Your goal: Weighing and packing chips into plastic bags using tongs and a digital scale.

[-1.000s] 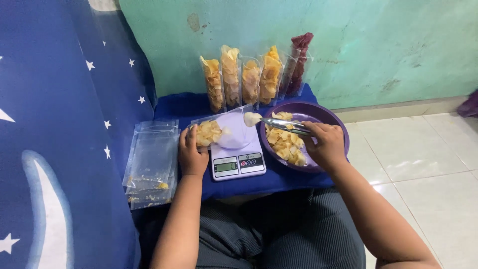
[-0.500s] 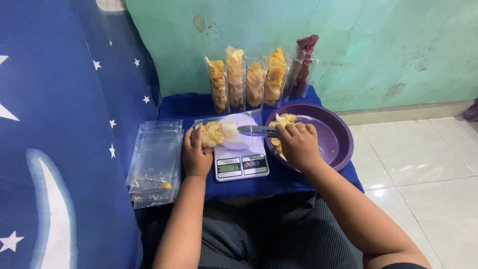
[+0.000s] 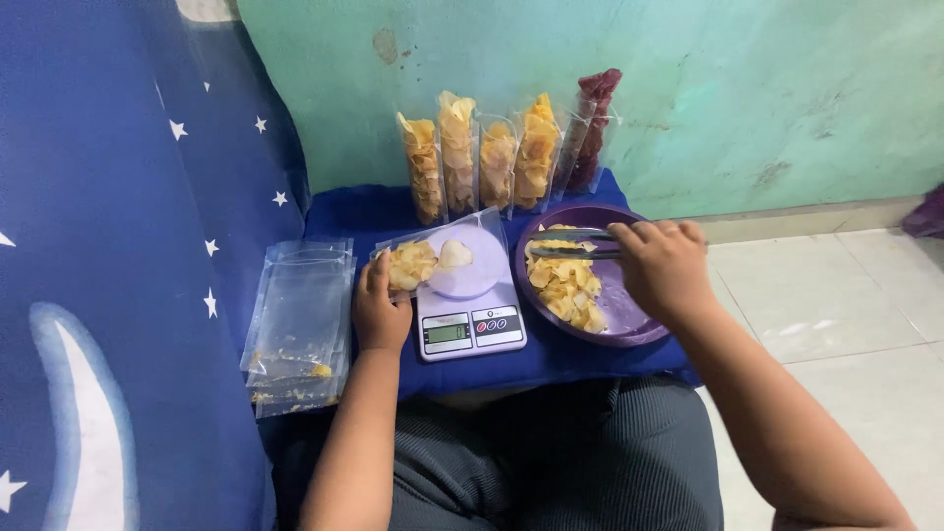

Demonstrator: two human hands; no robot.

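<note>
A round purple bowl (image 3: 629, 320) sits on the blue cloth (image 3: 551, 359) over the person's lap, with a heap of pale yellow chips (image 3: 567, 285) piled in its left half and the right half bare. Just left of it is a small kitchen scale (image 3: 470, 313) with a lilac platform, and a clear plastic pouch (image 3: 433, 258) lies tilted across that platform, mouth towards the bowl, partly filled with the same chips. Along the green wall (image 3: 747, 88) behind stand four filled clear pouches of yellow chips (image 3: 482, 157), upright and side by side, and at their right end two more holding dark red chips (image 3: 590, 128). A flat stack of empty pouches (image 3: 300, 315) rests at the far left of the cloth, against the star-patterned blue fabric (image 3: 128, 246). The left hand (image 3: 379, 305) is closed lightly round the near edge of the pouch on the scale, steadying it. The right hand (image 3: 664, 265) grips a pair of metal tongs (image 3: 575, 244), held level over the bowl's far rim; their tips point left, above the chips, close together, and I cannot tell whether they pinch anything.
</note>
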